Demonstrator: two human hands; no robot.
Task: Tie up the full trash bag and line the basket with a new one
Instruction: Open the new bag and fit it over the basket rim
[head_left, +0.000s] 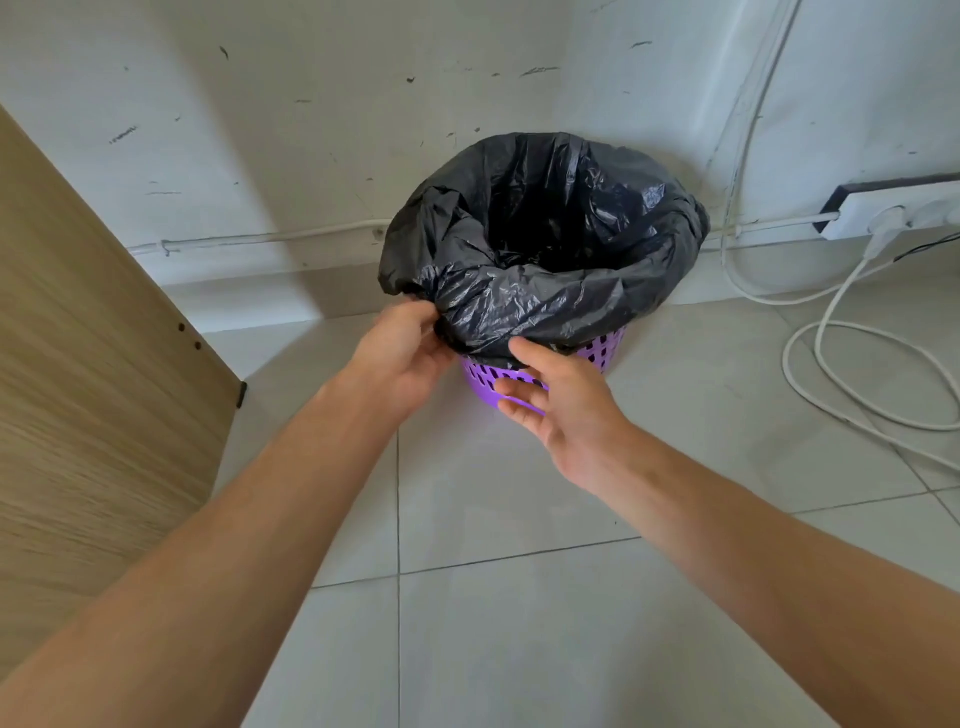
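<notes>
1. Fingers of our left hand (400, 353) curl around the folded edge of the black trash bag (540, 291) and pinch it at the near left side.
2. Our right hand (558, 400) is loose and holds nothing. Its fingers are nearly straight, just beside the bag's lower edge and in front of the basket.
3. We see the bag open at the top, with its edge folded down over the rim of the purple basket (605, 351).
4. We see the basket standing on the tiled floor (519, 623), close to the white wall (311, 130).
5. A wooden panel (78, 364) stands at our left.
6. White cables (831, 364) and a power strip (893, 213) lie at our right.
</notes>
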